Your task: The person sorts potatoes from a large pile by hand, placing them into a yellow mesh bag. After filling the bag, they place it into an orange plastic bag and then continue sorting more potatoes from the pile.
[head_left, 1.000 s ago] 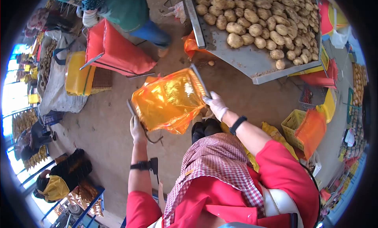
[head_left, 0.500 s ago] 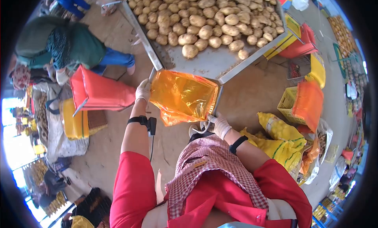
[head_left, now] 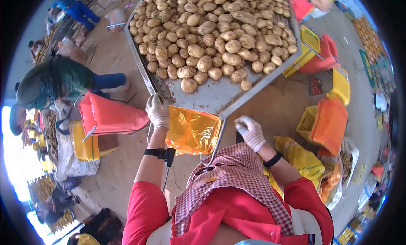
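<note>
An orange plastic bag (head_left: 192, 133) hangs on a metal frame below the corner of a metal sorting table (head_left: 198, 95). My left hand (head_left: 158, 113), in a whitish glove, is closed over the bag's upper left edge, beside the table rim; its fingertips are partly hidden. Potatoes (head_left: 207, 46) are heaped on the table, with a few loose ones near its front. My right hand (head_left: 252, 134), gloved too, is off to the right of the bag, apart from it. Its fingers are loosely bent and apart, with nothing visible in them.
Left of me stands a red-covered stand (head_left: 112, 114), with a person in dark green (head_left: 59, 82) behind it. On the right are yellow sacks (head_left: 296, 158), a yellow crate (head_left: 307, 120) with an orange cover (head_left: 330, 122), and a red stand (head_left: 323, 54).
My right hand has let go of the bag's frame and moved right and slightly up. My left hand has shifted onto the bag's corner. The bag sits closer against the table.
</note>
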{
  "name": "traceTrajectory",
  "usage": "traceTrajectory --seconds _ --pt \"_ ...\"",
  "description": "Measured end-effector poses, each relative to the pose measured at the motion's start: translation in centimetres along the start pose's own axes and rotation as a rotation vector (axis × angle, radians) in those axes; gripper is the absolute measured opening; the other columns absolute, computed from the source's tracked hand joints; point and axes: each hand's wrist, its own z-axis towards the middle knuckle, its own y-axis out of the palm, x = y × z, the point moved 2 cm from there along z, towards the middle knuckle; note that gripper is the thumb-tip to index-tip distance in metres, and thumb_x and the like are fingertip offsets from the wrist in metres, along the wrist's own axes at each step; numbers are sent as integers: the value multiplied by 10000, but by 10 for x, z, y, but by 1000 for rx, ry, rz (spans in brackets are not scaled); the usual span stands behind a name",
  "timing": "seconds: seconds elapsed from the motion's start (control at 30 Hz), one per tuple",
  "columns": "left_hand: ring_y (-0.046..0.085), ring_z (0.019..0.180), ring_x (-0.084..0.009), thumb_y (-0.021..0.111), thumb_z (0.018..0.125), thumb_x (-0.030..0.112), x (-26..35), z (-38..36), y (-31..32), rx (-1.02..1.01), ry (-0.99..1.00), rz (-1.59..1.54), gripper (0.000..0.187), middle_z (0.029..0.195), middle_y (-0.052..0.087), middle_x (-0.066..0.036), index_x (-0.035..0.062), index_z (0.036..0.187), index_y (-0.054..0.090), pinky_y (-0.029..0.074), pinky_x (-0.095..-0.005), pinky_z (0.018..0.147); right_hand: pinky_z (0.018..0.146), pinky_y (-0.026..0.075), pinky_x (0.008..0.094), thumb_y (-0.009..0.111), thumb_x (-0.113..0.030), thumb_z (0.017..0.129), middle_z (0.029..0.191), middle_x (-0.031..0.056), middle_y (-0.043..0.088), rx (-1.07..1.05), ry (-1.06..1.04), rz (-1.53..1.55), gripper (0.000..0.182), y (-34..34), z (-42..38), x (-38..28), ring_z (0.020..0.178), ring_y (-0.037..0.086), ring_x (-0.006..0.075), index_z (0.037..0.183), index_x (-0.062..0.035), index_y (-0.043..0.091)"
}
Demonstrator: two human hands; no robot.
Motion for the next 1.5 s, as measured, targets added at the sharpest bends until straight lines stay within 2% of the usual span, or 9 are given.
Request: traceTrajectory --seconds 0.07,0.27,0.53,0.67,0.9,1.1,1.2,1.43,1.5 --pt "477 1213 -376 714 783 221 45 -4 0 121 65 -21 535 1327 528 -158 122 1292 580 396 -475 1030 730 543 344 700 -118 870 929 133 685 32 -5 51 169 -26 38 1 796 673 228 1021 -41 685" --pt "485 1227 -389 724 815 315 117 5 45 60 107 30 619 1351 508 -176 108 1360 518 379 -476 1053 915 451 440 723 -134 820 1099 95 648 136 -569 -293 266 -91 170 15 1025 574 330 1073 -112 648" --pt "403 1325 -398 726 836 315 147 27 99 98 -363 -77 688 1450 420 -193 144 1436 436 348 -449 1107 1000 370 479 804 -293 709 1332 38 529 -45 -789 -513 536 -93 262 -35 1190 483 290 1208 -218 627" --pt "434 1286 -391 731 833 319 159 30 80 161 -244 80 630 1409 457 -182 130 1385 492 354 -480 1090 894 408 455 661 -364 847 1151 20 598 -155 -914 -805 343 -76 309 -38 1029 558 248 1167 -239 646" --pt "482 1223 -361 829 721 285 201 42 82 -66 -44 18 742 1339 507 -157 123 1370 508 389 -478 1043 764 454 450 661 -296 878 971 48 606 -233 -777 -429 282 -104 309 -57 874 597 280 1156 -245 667" --pt "508 1177 -356 879 654 274 198 46 88 60 -177 -265 828 1275 531 -150 117 1373 501 418 -461 1008 834 469 480 739 -288 778 1171 82 531 -307 -898 -786 446 -87 272 -43 1050 535 319 1213 -300 644" --pt "533 1150 -358 876 651 276 193 30 72 25 -81 -38 815 1248 561 -164 87 1353 507 448 -443 980 908 451 496 776 -294 709 1341 109 456 -423 -757 -862 607 -79 272 -45 1153 505 351 1288 -288 593" --pt "557 1107 -351 852 662 270 194 48 82 -181 -75 -100 796 1233 568 -172 100 1360 510 465 -453 953 911 452 546 609 -182 849 1413 104 474 -306 -684 -1190 394 -59 279 -67 1153 526 373 1242 -201 607" --pt "608 1036 -306 788 762 244 185 54 74 -186 -31 -124 665 1165 615 -154 103 1352 516 517 -409 863 907 455 556 588 -185 858 1430 92 467 -313 -655 -1210 341 -54 280 -73 1164 526 368 1197 -162 618"
